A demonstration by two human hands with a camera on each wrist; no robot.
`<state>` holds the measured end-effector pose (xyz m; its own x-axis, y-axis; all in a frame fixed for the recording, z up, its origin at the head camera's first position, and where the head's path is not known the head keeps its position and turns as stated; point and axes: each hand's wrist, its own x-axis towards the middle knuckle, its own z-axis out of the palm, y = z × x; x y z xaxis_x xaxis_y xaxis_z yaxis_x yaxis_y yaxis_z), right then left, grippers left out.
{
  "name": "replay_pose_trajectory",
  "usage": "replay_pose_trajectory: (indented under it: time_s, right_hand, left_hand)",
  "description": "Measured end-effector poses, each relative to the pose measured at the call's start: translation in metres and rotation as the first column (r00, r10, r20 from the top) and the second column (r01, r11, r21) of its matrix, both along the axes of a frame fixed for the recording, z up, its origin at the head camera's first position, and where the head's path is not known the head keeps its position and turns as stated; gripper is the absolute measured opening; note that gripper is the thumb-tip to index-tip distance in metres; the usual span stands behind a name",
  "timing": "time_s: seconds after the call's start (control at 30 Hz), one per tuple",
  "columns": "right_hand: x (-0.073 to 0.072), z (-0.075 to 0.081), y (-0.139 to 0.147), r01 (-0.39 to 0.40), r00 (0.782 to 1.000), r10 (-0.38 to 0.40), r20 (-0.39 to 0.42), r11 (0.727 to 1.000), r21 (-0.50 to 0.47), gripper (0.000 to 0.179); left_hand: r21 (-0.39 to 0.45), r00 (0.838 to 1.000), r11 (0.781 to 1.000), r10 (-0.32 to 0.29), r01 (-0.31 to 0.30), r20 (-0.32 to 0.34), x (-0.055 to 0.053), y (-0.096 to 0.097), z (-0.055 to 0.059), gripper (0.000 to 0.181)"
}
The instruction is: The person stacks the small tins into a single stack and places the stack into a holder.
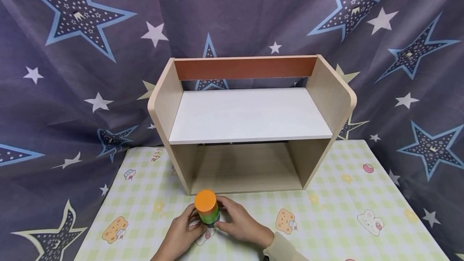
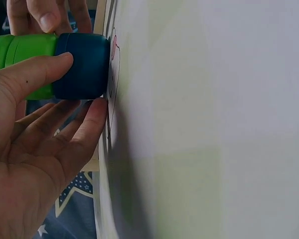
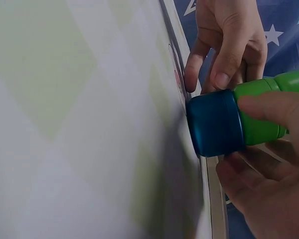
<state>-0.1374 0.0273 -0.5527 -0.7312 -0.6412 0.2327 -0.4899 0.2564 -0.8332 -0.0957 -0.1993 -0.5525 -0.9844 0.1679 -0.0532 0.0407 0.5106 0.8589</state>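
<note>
Head view: moderately bright, soft, even light; source out of frame. Brightest area: white shelf (image 1: 250, 114), beyond left hand (image 1: 183, 232) and right hand (image 1: 241, 221). Shaded area: lower compartment (image 1: 246, 168), beneath that shelf, past the hands. Backdrop (image 1: 224, 11), furthest from the hands: dim. Bottle (image 1: 207, 206), between the hands: saturated colour, clear outline. Printed stars (image 1: 435, 148), far out to either side of the hands: stretched near the frame edges.

Wrist views: dimmer, greyish, low in contrast. Tablecloth (image 2: 189, 99), on the near side of the hands: checks blurred. Shadow beside the bottle's foot: broad, soft-edged. Blue base (image 3: 217, 122), by the fingertips: muted sheen.
</note>
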Motion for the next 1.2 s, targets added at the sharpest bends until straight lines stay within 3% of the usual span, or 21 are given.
replay_pose_trajectory:
  time_s: [0.17, 0.43, 1.03, 1.2]
  right_hand:
    - [-0.0018, -0.0013, -0.0013, 0.010, 1.000, -0.010, 0.011, 0.999, 0.032, 0.067]
    - [-0.0032, -0.0029, -0.0026, 0.008, 1.000, -0.009, 0.019, 0.998, 0.064, 0.065]
    - [-0.0014, -0.0042, -0.0037, 0.012, 0.998, -0.015, 0.069, 0.999, 0.050, 0.063]
    - [-0.0003, -0.0044, -0.0032, 0.015, 0.997, -0.018, 0.079, 0.999, 0.046, 0.063]
  left_hand:
    - [-0.046, 1.000, 0.999, 0.013, -0.013, -0.019, -0.0008, 0.0008, 0.0008, 0.063]
    - [-0.052, 1.000, 0.998, 0.018, -0.019, -0.016, -0.0007, 0.0023, 0.0035, 0.064]
    - [-0.073, 0.999, 0.997, 0.037, -0.038, -0.025, 0.0013, 0.0027, 0.0037, 0.065]
    - [-0.055, 1.000, 0.998, 0.016, -0.017, -0.021, 0.0015, 0.0029, 0.0023, 0.063]
